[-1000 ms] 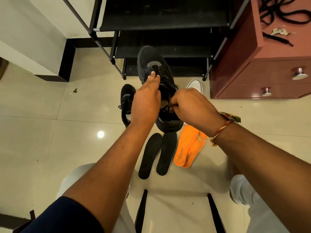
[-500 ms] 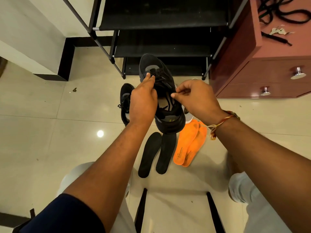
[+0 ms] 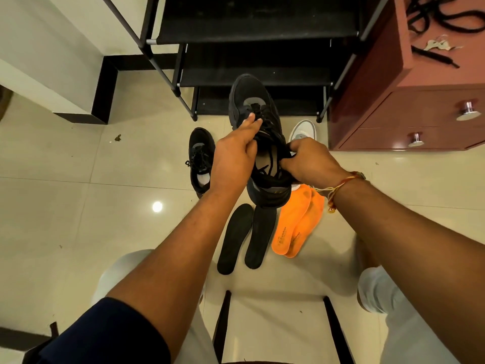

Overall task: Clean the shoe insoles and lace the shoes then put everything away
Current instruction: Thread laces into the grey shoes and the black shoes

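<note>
Left hand (image 3: 233, 158) grip curled round black shoe (image 3: 253, 106) held above black insoles (image 3: 246, 237), right hand (image 3: 309, 161) grip pinching its lace (image 3: 284, 153), orange insoles (image 3: 296, 227) beside them

A black sneaker (image 3: 256, 122) is held up off the floor, toe pointing away, its black laces (image 3: 265, 132) loose over the open top. A second black sneaker (image 3: 200, 158) lies on the pale tiled floor just to its left. Nearer, two black insoles (image 3: 246, 237) lie side by side; just right of them, two orange insoles (image 3: 298, 222) overlap. A white shoe (image 3: 303, 130) shows partly behind.
</note>
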The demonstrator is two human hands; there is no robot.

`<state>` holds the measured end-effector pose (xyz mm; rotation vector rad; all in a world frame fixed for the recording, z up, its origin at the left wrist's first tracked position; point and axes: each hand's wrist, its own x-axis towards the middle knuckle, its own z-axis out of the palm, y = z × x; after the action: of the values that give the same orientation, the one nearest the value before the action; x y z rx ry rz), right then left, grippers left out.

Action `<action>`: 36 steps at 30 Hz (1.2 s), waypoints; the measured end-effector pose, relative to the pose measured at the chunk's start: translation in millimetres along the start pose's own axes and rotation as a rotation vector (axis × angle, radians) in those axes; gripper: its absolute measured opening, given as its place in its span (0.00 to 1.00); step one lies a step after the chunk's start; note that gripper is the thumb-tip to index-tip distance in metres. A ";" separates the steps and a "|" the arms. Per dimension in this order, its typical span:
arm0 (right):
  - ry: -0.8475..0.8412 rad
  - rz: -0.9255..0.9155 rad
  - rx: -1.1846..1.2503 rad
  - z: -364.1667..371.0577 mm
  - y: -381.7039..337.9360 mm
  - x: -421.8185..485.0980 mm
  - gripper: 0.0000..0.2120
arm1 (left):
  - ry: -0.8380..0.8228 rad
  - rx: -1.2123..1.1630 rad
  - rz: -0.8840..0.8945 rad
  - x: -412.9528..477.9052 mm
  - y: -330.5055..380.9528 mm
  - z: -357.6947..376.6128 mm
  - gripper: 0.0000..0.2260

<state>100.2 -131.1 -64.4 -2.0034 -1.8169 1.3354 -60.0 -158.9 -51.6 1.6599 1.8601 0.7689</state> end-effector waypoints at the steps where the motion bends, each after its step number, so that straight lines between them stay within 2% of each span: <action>1: 0.013 -0.001 -0.025 3.0 2.9 1.2 0.12 | -0.036 0.002 -0.041 0.3 -1.8 0.2 0.25; 3: 0.010 0.023 -0.026 11.4 4.8 5.0 0.11 | -0.127 -0.004 -0.136 2.1 -5.9 -1.9 0.32; 5: 0.003 0.057 -0.020 24.1 5.5 14.0 0.10 | -0.180 -0.024 -0.250 5.7 -14.3 -7.0 0.34; 8: 0.000 0.076 -0.030 45.0 6.8 40.6 0.11 | -0.195 0.051 -0.451 9.8 -29.8 -17.9 0.28; 10: -0.015 0.099 -0.029 63.0 5.1 62.0 0.12 | -0.201 0.050 -0.523 10.8 -40.0 -24.2 0.25; 16: -0.030 0.159 -0.172 131.5 0.5 115.6 0.18 | -0.186 -0.020 -0.567 12.6 -53.3 -30.8 0.21; 22: -0.075 0.144 -0.361 193.7 3.1 157.5 0.18 | -0.163 -0.070 -0.627 18.6 -76.4 -38.7 0.20; 26: -0.030 0.177 -0.292 219.5 3.5 176.6 0.15 | -0.138 -0.079 -0.682 21.9 -90.3 -41.8 0.19; 30: 0.036 0.197 -0.323 235.6 10.0 196.5 0.13 | -0.139 -0.121 -0.714 25.4 -99.8 -42.2 0.18; 36: 0.019 0.246 -0.283 241.9 22.7 212.5 0.16 | -0.087 -0.155 -0.739 32.1 -108.5 -47.8 0.19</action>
<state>-67.0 -64.5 -332.3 -2.4446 -1.8918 1.1620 -172.9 -139.5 -96.1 0.7866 2.0715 0.4888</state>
